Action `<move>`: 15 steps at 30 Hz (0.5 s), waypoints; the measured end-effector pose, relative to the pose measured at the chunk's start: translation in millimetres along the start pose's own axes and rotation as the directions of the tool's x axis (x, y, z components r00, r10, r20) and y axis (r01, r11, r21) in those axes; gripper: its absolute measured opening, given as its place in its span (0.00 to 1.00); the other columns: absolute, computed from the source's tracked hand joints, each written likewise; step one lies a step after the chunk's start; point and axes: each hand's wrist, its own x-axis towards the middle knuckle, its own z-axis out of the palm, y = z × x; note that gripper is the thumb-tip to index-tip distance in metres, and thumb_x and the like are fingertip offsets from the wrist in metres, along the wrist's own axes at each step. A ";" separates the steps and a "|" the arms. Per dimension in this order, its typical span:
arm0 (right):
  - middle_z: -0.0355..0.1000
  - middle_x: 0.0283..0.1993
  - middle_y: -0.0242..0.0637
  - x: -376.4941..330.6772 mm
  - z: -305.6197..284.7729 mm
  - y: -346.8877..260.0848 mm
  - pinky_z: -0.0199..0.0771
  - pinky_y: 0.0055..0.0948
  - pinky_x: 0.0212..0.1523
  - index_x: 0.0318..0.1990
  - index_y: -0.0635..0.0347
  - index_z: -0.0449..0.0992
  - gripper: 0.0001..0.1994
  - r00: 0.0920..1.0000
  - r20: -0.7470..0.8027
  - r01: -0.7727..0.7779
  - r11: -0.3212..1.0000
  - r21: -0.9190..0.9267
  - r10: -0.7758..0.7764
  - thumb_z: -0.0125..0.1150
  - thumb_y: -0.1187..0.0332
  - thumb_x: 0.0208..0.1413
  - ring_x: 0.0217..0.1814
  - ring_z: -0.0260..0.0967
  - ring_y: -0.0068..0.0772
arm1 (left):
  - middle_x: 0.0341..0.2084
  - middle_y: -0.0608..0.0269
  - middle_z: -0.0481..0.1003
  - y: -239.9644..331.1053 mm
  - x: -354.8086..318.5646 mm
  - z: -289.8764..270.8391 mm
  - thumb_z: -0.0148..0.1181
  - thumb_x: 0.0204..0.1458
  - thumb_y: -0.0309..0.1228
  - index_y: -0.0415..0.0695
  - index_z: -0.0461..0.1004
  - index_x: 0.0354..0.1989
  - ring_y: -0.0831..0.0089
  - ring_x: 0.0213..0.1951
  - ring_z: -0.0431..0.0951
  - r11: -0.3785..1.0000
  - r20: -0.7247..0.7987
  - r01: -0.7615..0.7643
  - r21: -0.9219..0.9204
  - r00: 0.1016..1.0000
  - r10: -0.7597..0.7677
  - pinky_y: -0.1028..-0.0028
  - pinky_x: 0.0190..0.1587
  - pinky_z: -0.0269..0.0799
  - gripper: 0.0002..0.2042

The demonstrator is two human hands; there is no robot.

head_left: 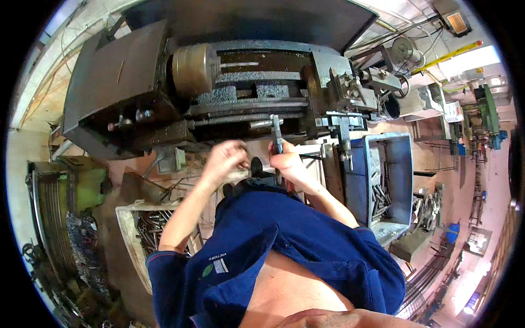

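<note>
workshop floor, pinkish concrete, crowded with machinery — a large grey metal lathe [219, 82] with a round brass-coloured chuck [194, 68] fills the upper half of the view.

item: slim grey metal caliper-like tool [276, 134], standing upright just in front of the lathe bed. the right hand [287, 164] is closed round its lower end, fingers curled tight on the shaft; the upper end rises above the knuckles. the left hand [225, 158] sits just beside it to the left, fingers bent inward and loosely gathered; whether it pinches anything cannot be told, as the hand is blurred. between the two hands lies a small dark rounded object [256, 164], too indistinct to identify.

containers: blue-grey plastic crate [402, 180] to the right, holding grey metal rods; pale worn wooden box [128, 240] to the lower left, holding dull metal parts, partly cut off behind the left forearm.

labels and signs: small white and green patch on the dark blue shirt [284, 246], lower centre; yellow bar [451, 54] high at the upper right.

hidden or unclear — the shirt covers the lower end of the tool and the area under the hands; far machinery at the right rim bends and blurs.
</note>
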 end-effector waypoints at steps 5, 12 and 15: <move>0.57 0.20 0.24 57.8 -28.2 -9.6 0.52 0.20 0.20 0.27 0.60 0.64 0.08 0.986 -0.117 0.121 0.993 -0.001 -0.120 0.51 0.78 0.34 0.22 0.51 0.15 | 0.47 0.57 0.66 -9.5 15.0 69.7 0.60 0.45 0.32 0.36 0.58 0.54 0.69 0.50 0.65 0.953 0.193 -0.062 0.297 0.981 0.004 0.71 0.53 0.60 0.28; 0.57 0.21 0.30 101.9 -38.1 -14.3 0.56 0.25 0.23 0.26 0.61 0.61 0.10 0.949 -0.209 0.217 0.971 -0.103 -0.234 0.53 0.73 0.31 0.24 0.52 0.22 | 0.42 0.62 0.68 4.7 74.2 94.5 0.57 0.33 0.20 0.39 0.60 0.51 0.73 0.46 0.68 0.995 0.147 0.035 -0.093 0.989 -0.021 0.73 0.47 0.65 0.29; 0.59 0.23 0.32 109.7 -37.0 -23.2 0.59 0.26 0.25 0.27 0.62 0.61 0.11 0.935 -0.254 0.226 0.967 -0.114 -0.248 0.53 0.74 0.32 0.26 0.54 0.24 | 0.41 0.62 0.69 2.5 97.9 83.4 0.56 0.30 0.18 0.39 0.60 0.50 0.72 0.44 0.70 0.994 0.126 0.103 -0.026 0.987 -0.099 0.73 0.47 0.66 0.31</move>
